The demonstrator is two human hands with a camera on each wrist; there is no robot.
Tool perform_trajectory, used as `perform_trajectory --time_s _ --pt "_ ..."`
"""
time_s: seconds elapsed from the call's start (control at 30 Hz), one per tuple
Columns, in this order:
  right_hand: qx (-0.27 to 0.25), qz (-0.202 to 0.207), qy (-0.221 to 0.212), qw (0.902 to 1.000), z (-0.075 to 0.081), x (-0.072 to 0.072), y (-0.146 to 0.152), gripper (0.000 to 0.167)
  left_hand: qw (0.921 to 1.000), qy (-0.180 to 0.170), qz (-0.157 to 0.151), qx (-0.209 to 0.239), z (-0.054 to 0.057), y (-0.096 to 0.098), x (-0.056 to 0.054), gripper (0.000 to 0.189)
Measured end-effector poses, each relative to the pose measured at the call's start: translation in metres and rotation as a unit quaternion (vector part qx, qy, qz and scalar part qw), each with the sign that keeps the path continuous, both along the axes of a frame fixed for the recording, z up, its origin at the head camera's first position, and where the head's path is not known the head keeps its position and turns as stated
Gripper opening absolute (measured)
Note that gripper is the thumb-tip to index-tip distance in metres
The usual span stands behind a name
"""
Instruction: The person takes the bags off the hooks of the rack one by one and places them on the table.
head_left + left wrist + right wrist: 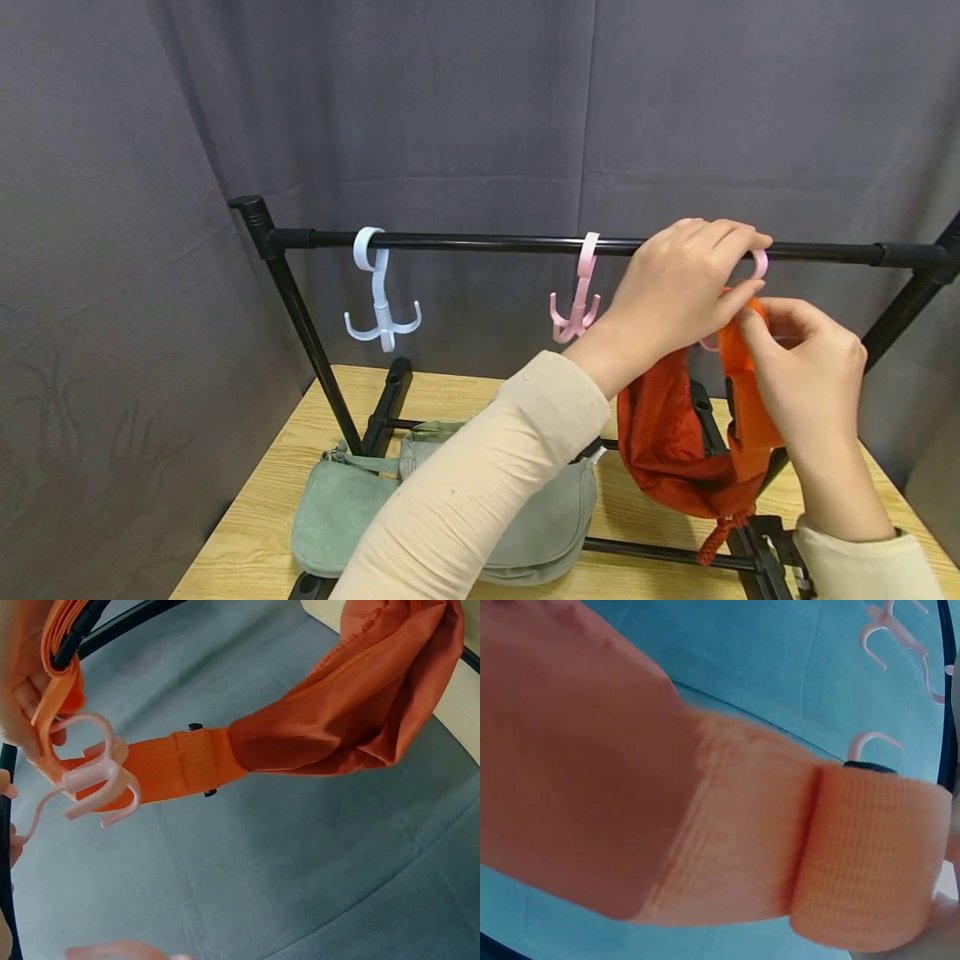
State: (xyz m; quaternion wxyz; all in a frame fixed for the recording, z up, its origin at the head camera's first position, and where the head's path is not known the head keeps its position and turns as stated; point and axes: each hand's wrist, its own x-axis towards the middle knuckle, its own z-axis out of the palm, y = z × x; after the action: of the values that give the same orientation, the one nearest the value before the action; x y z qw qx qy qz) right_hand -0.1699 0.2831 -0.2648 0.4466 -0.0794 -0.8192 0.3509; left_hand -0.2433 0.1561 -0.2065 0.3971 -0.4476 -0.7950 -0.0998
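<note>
My left hand [686,275] is up at the right part of the black rod, pinching the stem of a pink hook hanger [101,776] that hangs there. Just right of it, my right hand [813,375] pinches the orange strap [742,392] of a red-orange bag [663,442]. The bag dangles below the rod with its cord end low. In the left wrist view the strap passes behind and round the hanger's prongs. The right wrist view has the folded strap [870,855] close up, with a pink prong beside it.
A second pink hanger [577,292] and a pale blue one [381,292] hang farther left on the black rod [480,242]. Beneath my left sleeve, a green pouch [341,508] and a grey-green bag [551,517] lie over the rack's base on the wooden table [240,533].
</note>
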Motion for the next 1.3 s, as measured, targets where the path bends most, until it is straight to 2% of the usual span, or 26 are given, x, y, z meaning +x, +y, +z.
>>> perform_trajectory --time_s 0.67,0.97,1.3 --pt "-0.023 -0.016 0.014 0.9995 0.003 0.004 0.008 0.032 1.0 0.004 0.002 0.0 0.001 0.001 0.0 0.035" --pt "-0.039 -0.027 0.039 0.9981 -0.004 0.008 0.013 0.031 0.9998 0.018 -0.001 0.007 0.0 0.001 0.0 0.034" --pt "-0.034 -0.04 0.04 0.9978 -0.011 0.014 0.017 0.032 0.9998 0.02 0.005 0.006 -0.001 0.0 0.001 0.033"
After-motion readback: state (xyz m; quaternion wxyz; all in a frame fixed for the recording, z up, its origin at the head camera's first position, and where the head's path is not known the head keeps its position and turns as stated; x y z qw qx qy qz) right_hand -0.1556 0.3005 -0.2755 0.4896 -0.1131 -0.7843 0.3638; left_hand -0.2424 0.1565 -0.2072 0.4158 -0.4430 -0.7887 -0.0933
